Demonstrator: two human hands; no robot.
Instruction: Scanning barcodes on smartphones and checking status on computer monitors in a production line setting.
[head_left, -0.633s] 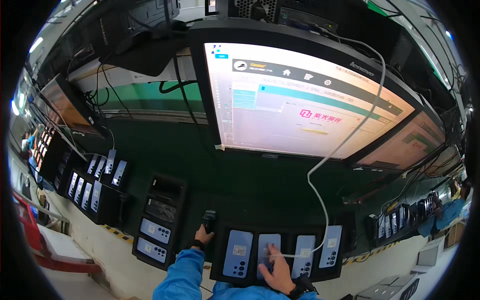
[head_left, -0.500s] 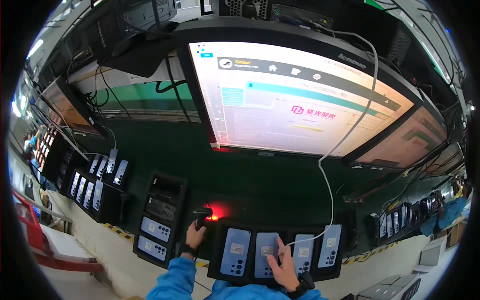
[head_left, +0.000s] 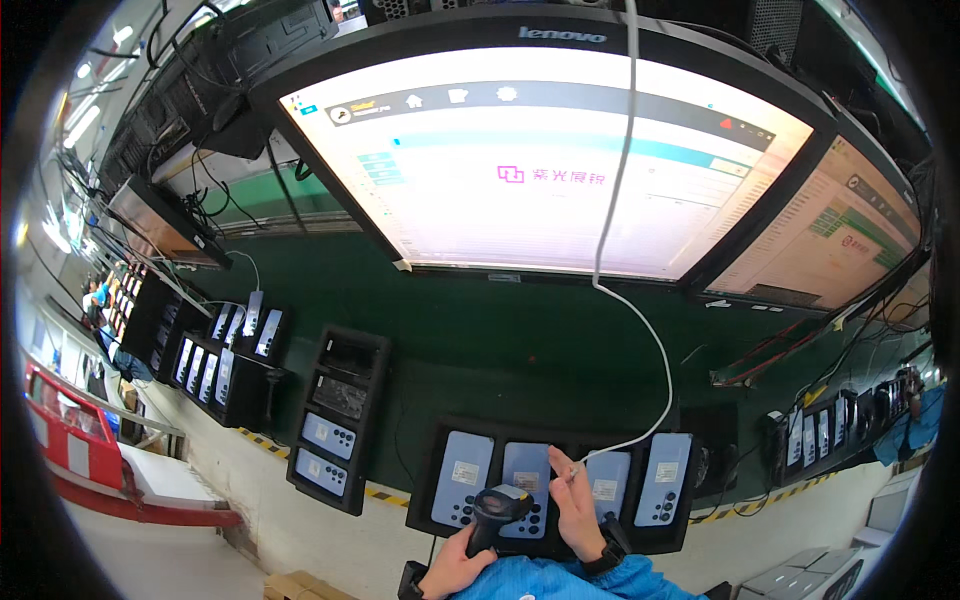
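My left hand [head_left: 455, 572] is closed around the handle of a black barcode scanner [head_left: 497, 506], close to my body at the front of a black tray [head_left: 566, 440]. The scanner's head covers the lower part of two phones. In the tray lie several light blue phones with white labels, camera side up. My right hand [head_left: 577, 515] is over the tray between the second phone [head_left: 524, 470] and the third phone [head_left: 607, 475]. Its fingers pinch the end of a white cable [head_left: 662, 352]; the plug is hidden. The fourth phone [head_left: 664, 475] lies to the right.
A large lit monitor [head_left: 520, 170] stands behind the green bench [head_left: 480, 340], a second monitor [head_left: 825, 230] to its right. Left of my tray is another black tray [head_left: 345, 400] with two phones. More phone racks [head_left: 205, 370] stand farther left and right. The cable hangs before the monitor.
My left hand has brought the scanner right and toward me, from beside the tray to its front edge. The red light is gone. My right hand stays by the same phones. The view has shifted.
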